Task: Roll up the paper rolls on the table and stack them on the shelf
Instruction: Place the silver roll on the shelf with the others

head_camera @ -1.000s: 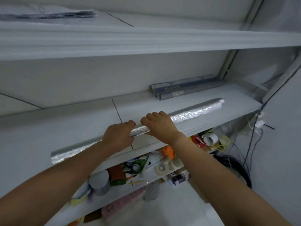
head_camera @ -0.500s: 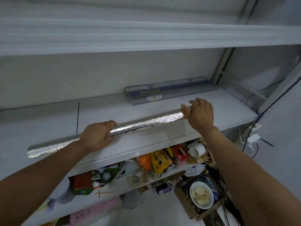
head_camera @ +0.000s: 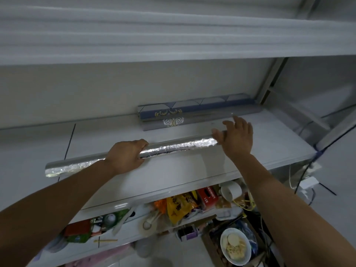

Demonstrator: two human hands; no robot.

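White shelving fills the view, and a silver foil roll [head_camera: 173,149] is laid lengthwise on the middle shelf board [head_camera: 192,170], its left end nearer the front edge and its right end angled toward the back.

Since a second ago the right hand [head_camera: 237,137] has been shifted away from the left hand [head_camera: 125,157] – then the two were side by side near the roll's middle, now they are well apart. Half a second ago the right fingers were bent over the roll's right end; now they are straightened and spread, so that nothing is gripped by that hand. The left hand's place near the roll's middle is unchanged.

Both forearms are stretched up and forward from the bottom of the view. The left hand is wrapped over the roll, with fingers curled across its top and the thumb tucked under the near side. The right hand is held flat, palm forward, and the roll's right end is covered by it; the base of the thumb is seen touching the foil, though whether the palm presses on the very end cannot be told.

Behind the right hand, two patterned paper rolls [head_camera: 192,114] – blue and grey with a scroll motif – are stacked against the back wall, apart from the foil roll. On the lower shelf a yellow packet [head_camera: 179,207] and a red box [head_camera: 209,195] are seen, and below them a white bowl [head_camera: 236,245].
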